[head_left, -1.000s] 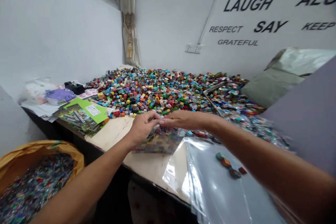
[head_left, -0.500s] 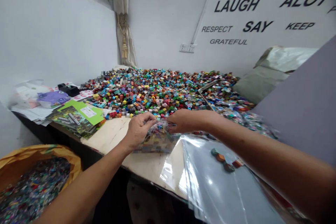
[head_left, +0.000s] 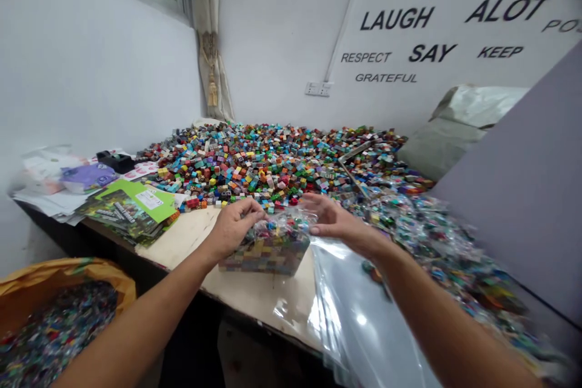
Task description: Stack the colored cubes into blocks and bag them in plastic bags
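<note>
A clear plastic bag [head_left: 266, 253] full of small coloured blocks stands on the pale board near the table's front edge. Rows of blocks show through its front, and looser pieces lie at its top. My left hand [head_left: 234, 227] is closed at the bag's upper left corner, thumb and fingers pinching the plastic. At the upper right corner hovers my right hand [head_left: 330, 221], thumb and fingers apart; whether it touches the plastic is unclear. Behind both hands spreads a large heap of loose coloured blocks [head_left: 259, 157].
Flat clear plastic bags [head_left: 364, 327] lie at the front right, a few blocks on top. Filled small bags [head_left: 422, 224] pile up at right. Leaflets [head_left: 122, 212] and a tape dispenser [head_left: 116, 160] are at left. An orange-yellow sack [head_left: 122, 276] stands below. A metal frame [head_left: 350, 170] rests on the heap.
My right hand has loosened from the bag's top and drawn slightly right, its fingers now apart. The left hand stays at the bag's corner. The view has shifted slightly.
</note>
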Available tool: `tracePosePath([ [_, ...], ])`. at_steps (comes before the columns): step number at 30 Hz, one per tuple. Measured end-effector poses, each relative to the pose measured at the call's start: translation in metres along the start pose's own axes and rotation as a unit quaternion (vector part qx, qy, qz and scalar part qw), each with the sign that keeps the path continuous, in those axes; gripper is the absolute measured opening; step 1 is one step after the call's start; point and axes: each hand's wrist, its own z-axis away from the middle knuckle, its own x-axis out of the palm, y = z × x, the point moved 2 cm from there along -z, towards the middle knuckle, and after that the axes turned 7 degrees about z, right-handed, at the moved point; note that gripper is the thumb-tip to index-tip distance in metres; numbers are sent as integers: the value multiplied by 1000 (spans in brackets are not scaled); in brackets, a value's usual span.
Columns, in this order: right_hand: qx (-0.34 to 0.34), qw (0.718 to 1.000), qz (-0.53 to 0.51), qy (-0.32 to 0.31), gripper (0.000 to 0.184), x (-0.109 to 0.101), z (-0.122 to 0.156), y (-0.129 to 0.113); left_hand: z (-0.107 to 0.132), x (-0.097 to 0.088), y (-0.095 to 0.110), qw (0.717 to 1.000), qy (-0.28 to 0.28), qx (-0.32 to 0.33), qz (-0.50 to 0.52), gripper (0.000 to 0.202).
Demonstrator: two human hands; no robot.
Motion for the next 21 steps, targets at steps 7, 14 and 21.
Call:
tracePosePath([
  [7, -15, 985, -119, 122, 38, 50, -15, 16, -6, 0, -3, 999, -5, 1, -52, 22],
  [14, -66, 976, -22, 205, 32, 56, -16, 17, -13, 16, 21, 976, -20, -45, -211, 50],
  [21, -72, 986, -41, 142, 31, 49, -13, 17, -33, 38, 19, 931, -90, -87, -343, 21],
])
